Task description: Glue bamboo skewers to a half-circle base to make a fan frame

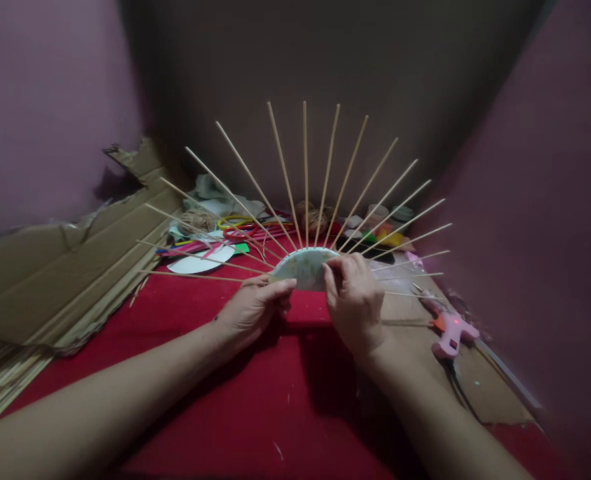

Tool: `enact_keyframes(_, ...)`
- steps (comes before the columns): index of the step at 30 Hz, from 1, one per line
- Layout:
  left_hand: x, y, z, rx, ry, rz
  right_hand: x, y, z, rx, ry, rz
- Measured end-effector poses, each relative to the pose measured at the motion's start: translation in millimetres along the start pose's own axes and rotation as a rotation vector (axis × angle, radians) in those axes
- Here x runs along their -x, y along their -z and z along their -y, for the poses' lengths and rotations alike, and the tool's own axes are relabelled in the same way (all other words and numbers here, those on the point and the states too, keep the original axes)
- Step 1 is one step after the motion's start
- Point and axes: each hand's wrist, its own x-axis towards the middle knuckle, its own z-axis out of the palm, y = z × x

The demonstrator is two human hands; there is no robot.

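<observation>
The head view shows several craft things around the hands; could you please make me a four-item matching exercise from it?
Column one
1. Glue gun
2. Thin sticks
3. Half-round piece
4. Work surface

Column two
A. Spread out like a fan
B. Red, below the forearms
C. Held by the left hand and the right hand
D. Pink, lying to the right of both hands

Right pairs: 1-D, 2-A, 3-C, 4-B

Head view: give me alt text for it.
A left hand and right hand hold a pale semicircular piece, thin sticks fanning from its curved edge, over a red surface. A pink glue gun lies on cardboard at right.
</observation>
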Motion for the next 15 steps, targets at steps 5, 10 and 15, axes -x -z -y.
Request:
enact_keyframes(5, -2, -0.9, -9, 0.123, 0.044, -0.016, 18, 5, 22, -0.085, 0.195, 0.151)
enact_keyframes(10, -9, 3.4, -23, 0.249, 0.065, 0.014, 48, 11, 36, -0.287, 0.364, 0.425)
enact_keyframes(15, -6, 4.8, -27, 0.294, 0.122, 0.089, 37, 6, 14, -0.680, -0.400, 0.576)
